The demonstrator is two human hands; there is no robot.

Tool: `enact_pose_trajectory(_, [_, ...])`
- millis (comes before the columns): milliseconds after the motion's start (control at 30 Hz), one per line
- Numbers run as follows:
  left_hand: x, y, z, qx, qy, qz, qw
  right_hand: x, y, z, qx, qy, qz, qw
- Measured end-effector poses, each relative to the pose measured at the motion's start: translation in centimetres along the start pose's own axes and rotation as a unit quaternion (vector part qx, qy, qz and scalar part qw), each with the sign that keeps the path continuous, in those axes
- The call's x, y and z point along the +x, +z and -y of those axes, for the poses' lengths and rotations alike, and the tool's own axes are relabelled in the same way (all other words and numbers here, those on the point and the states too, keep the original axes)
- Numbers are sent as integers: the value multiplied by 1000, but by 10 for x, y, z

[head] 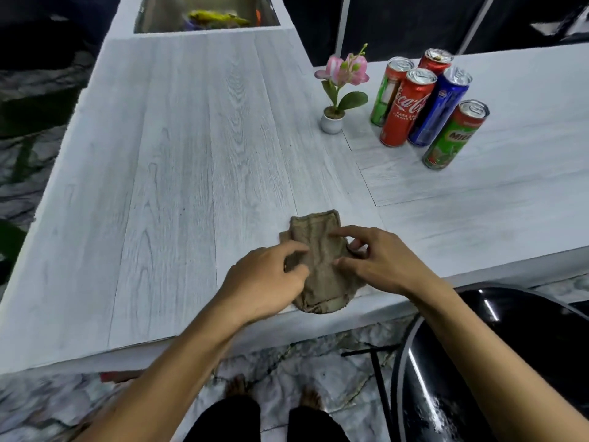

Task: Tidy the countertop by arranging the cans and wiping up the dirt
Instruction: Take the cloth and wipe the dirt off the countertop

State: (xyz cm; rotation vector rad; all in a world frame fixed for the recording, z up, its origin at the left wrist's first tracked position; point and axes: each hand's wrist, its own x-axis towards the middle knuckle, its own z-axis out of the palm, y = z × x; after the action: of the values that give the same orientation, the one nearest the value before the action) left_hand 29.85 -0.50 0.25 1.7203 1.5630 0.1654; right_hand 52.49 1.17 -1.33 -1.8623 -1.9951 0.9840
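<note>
Counter (191,138): white wood-grain, L-shaped. One sink (145,17) is recessed at the far end, its contents too blurred to tell. One black chair (516,339) stands at the near right.

Cans (408,106): five, all upright, clustered close together on the right wing of the counter. One potted flower (341,87) stands just beside them, on their left.

Cloth (318,250): one, brown, folded, lying at the near edge of the counter, well apart from the cans.

Hands: two, both on the cloth. The left hand (267,275) pinches its left margin. The right hand (379,260) pinches a fold on its right side between thumb and forefinger.

Judgement: the cans appear arranged and the wiping step is in hand. Gather the cloth into a firm pad, press it flat, and sweep in overlapping passes over the faint dark specks (180,214) to its left. Keep clear of the cans and flower.
</note>
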Motion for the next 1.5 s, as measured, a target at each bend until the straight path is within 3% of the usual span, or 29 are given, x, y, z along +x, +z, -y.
enact_pose_trajectory(167, [10,19,-10,-54,-10,-17,998,6,-2,-7,33,-18,5,999])
enact_pose_trajectory(400, [10,31,-1,-164,-3,-131,978,10,5,-12,64,-50,-36,996])
enact_pose_trajectory(633, [5,32,5,-212,-15,-175,961,8,13,-11,49,-61,-77,994])
enact_pose_trajectory(900, [4,33,6,-215,-31,-185,958,5,10,-8,64,-29,-41,997])
enact_pose_trajectory(1200, [5,27,3,-195,-54,-186,962,-1,16,-8,-3,-87,-78,993])
enact_pose_trajectory(1500, [-1,23,5,-200,-38,-167,965,-9,15,-11,36,-94,-70,992])
